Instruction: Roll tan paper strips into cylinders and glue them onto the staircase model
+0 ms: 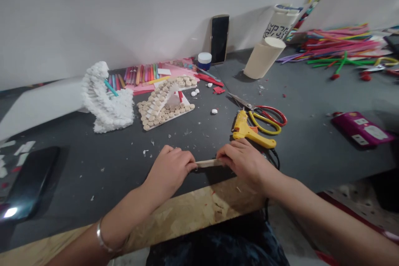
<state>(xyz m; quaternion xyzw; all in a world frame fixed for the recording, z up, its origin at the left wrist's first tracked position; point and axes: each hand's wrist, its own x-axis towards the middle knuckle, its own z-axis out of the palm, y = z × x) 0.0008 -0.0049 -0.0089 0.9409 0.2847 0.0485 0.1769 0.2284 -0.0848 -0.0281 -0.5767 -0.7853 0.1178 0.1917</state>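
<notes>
My left hand (170, 169) and my right hand (241, 164) pinch the two ends of a flat wooden craft stick (209, 163), just above the dark grey tabletop (124, 166). Beyond my right hand lies a yellow hot glue gun (249, 131), its black cord trailing past my wrist. Red-and-yellow-handled scissors (264, 117) rest against it. Ahead of my left hand stands a curved model of wooden discs and sticks (165, 104), next to a white fluffy curved piece (106, 99).
Colored markers (140, 75) lie on pink paper at the back. Farther right stand a paper tube (264, 58) and a heap of pipe cleaners (336, 45). A magenta power strip (361, 129) sits at right, a black phone (29, 183) at left, and a plywood edge (193, 216) runs along the front.
</notes>
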